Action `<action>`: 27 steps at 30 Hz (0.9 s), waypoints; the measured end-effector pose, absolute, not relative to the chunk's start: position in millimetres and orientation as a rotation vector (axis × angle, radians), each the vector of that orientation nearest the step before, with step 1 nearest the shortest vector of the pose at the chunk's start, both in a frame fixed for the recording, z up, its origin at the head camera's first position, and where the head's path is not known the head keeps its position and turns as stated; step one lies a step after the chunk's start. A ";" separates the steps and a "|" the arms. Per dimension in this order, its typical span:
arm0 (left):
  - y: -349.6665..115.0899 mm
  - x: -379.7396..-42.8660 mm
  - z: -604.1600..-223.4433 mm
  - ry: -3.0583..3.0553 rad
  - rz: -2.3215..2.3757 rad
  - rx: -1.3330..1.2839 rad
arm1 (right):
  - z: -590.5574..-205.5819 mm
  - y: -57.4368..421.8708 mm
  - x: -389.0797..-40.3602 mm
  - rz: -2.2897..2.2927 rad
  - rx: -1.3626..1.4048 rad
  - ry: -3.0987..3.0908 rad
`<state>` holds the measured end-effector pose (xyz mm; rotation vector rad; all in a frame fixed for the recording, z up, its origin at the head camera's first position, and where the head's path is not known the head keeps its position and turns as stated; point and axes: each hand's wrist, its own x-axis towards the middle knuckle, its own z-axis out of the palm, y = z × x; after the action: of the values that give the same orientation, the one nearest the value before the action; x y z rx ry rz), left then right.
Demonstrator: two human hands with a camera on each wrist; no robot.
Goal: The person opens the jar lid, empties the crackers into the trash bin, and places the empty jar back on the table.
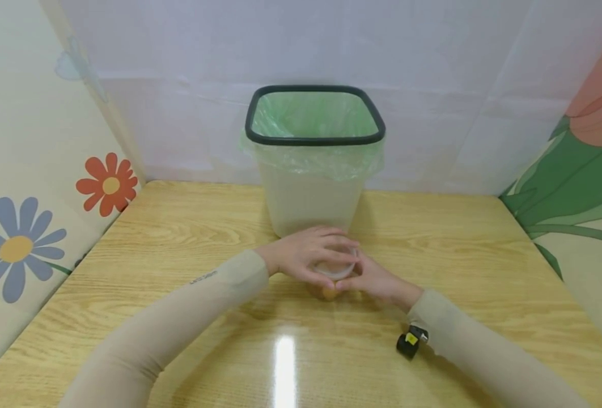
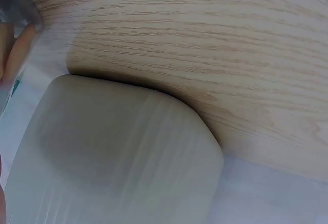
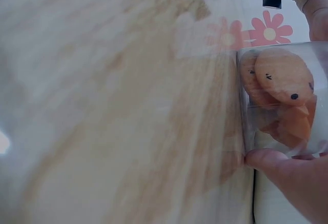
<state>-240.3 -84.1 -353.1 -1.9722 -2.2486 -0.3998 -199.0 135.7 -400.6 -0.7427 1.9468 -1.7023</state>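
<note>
A clear plastic container (image 1: 335,272) with a round pale top stands on the table in front of the bin. Round orange-brown cookies (image 3: 287,78) with small black dots and some broken orange pieces show through its side in the right wrist view. My left hand (image 1: 313,258) reaches over the top from the left and grips it, with fingers across the far part and thumb at the near edge. From the right, my right hand (image 1: 377,280) holds the side, thumb in front. Only a few fingers (image 2: 19,52) show at the left edge of the left wrist view.
Right behind the hands stands a pale waste bin (image 1: 311,192) with a dark rim and a green liner bag (image 1: 316,113). A black device (image 1: 409,343) is strapped at the right sleeve. Flower-printed panels flank the wooden table (image 1: 204,226), and a white sheet (image 1: 433,102) hangs behind.
</note>
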 end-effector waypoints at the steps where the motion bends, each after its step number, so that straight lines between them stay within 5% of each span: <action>1: -83.6 -240.5 -353.1 -2.234 -0.411 -1.980 | -400.5 135.4 -199.0 -1.704 -0.743 1.944; 27: -78.4 -237.6 -364.3 -2.079 -0.440 -1.843 | -400.8 134.6 -199.9 -1.704 -0.747 1.915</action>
<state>-237.6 -78.4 -364.3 -1.8430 -2.0786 -0.4403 -199.9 134.6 -400.8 -0.7465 1.9153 -1.7044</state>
